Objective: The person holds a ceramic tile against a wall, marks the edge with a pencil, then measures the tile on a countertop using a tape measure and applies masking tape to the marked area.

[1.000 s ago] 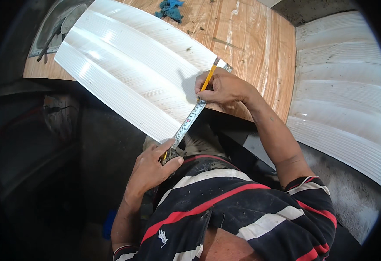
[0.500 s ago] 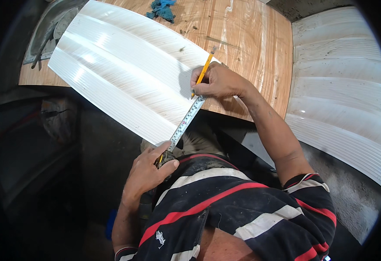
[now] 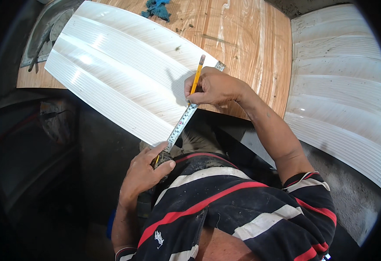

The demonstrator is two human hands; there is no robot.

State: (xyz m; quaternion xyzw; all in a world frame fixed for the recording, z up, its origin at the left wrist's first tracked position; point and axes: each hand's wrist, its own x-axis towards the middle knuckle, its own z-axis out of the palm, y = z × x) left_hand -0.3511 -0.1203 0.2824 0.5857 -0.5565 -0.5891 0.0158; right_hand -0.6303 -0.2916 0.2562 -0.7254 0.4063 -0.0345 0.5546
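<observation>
A white ribbed panel (image 3: 112, 65) with faint brown streaks lies slanted over the wooden worktop, its near edge jutting past the front. Across its right end stretches the pale blade of a tape measure (image 3: 180, 126). The dark tape case is in my left hand (image 3: 144, 169), which is closed around it at the panel's near corner. My right hand (image 3: 214, 87) pinches a yellow pencil (image 3: 196, 80), tip down, at the blade and panel edge. The blade's metal end hook (image 3: 220, 65) shows beyond my right hand, at the far corner.
The wood-grain worktop (image 3: 247, 48) holds a crumpled blue-green cloth (image 3: 156, 9) and small crumbs. At far left is a metal sink (image 3: 36, 52) with objects in it. White ribbed panelling (image 3: 338, 87) covers the wall at right.
My right hand and the pencil have moved slightly left and nearer along the blade, and the pencil stands more upright. The tape's end hook shows more plainly now.
</observation>
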